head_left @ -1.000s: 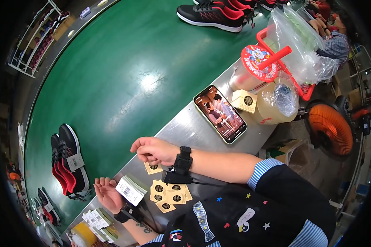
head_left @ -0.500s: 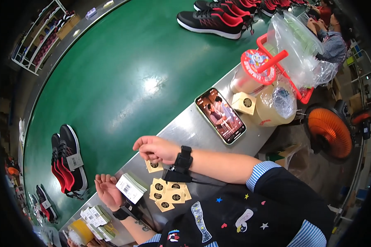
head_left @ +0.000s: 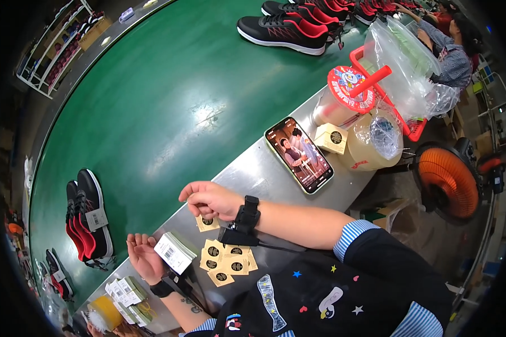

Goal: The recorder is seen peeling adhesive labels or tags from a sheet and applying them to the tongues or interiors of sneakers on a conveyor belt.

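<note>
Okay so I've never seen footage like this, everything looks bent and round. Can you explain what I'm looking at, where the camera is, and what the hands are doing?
The camera sits on a person's head and looks down through a fisheye lens, so straight edges curve. The arms rising from the bottom edge are that person's own. The right hand pinches a small tan tag against a metal ledge. The left hand, palm up, holds a stack of white labels. More tan tags lie between the hands. Farther along the ledge are a phone with its screen lit, a small box and a tape roll. Behind runs a green conveyor belt carrying black and red shoes.
</note>
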Tool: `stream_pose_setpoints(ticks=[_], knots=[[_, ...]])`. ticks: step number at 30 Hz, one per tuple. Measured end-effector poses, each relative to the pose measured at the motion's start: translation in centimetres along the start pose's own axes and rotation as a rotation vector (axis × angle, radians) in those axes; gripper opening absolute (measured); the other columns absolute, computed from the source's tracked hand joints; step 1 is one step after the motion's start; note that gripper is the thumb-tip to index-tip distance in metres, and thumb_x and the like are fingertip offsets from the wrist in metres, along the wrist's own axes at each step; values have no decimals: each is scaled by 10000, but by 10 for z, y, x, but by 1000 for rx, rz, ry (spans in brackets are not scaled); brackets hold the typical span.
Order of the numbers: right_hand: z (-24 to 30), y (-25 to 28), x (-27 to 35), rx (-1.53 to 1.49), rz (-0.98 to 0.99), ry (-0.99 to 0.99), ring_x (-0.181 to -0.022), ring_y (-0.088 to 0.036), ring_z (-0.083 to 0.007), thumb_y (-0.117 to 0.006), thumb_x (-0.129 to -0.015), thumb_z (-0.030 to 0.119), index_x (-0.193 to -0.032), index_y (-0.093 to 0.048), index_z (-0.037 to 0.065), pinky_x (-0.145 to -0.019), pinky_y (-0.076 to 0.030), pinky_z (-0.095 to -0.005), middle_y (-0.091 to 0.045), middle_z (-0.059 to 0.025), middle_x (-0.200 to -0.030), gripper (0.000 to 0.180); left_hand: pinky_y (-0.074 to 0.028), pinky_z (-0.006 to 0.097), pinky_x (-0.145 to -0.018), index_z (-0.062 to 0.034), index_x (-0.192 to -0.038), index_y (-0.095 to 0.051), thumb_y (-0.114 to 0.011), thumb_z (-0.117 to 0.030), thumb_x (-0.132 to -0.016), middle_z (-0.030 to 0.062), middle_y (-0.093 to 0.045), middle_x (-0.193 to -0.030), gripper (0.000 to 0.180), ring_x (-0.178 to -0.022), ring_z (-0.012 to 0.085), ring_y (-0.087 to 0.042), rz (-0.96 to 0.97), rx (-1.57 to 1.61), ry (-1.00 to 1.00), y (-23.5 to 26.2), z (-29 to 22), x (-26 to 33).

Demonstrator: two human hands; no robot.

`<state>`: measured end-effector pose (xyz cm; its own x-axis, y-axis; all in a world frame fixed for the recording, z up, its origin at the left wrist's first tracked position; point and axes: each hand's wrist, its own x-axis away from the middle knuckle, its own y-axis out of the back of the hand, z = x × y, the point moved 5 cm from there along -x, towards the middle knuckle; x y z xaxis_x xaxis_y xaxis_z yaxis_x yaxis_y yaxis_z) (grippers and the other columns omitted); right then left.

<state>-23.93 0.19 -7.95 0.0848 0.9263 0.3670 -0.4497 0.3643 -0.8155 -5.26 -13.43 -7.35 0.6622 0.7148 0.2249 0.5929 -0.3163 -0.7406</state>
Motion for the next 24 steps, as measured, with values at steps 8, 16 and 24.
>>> stream_pose_setpoints(ticks=[8, 16, 24], knots=[[1, -3, 0, -1, 11, 3, -399, -316, -27, -420, -793, 33, -943, -468, 18, -347, -219, -174, -514, -52, -597, 158, -377, 268, -676, -44, -1005, -443, -430, -140, -893, 16, -382, -773, 148, -685, 121, -375, -39, -79, -36, 4, -3, -1], [-4, 0, -2, -47, 7, -12, -393, -315, -34, -409, -793, 31, -939, -473, 18, -343, -213, -180, -507, -55, -591, 159, -372, 226, -657, -20, -1128, -395, -484, 17, -825, 18, -353, -771, 317, -647, 103, -353, -38, 97, -21, 6, 0, 3], [2, 1, -2, -36, -8, -6, -400, -317, -33, -413, -793, 32, -936, -471, 16, -347, -221, -179, -510, -52, -595, 155, -370, 232, -656, -24, -1074, -432, -479, -43, -857, 7, -348, -747, 223, -639, 95, -355, -58, 157, -21, 1, 2, -1]])
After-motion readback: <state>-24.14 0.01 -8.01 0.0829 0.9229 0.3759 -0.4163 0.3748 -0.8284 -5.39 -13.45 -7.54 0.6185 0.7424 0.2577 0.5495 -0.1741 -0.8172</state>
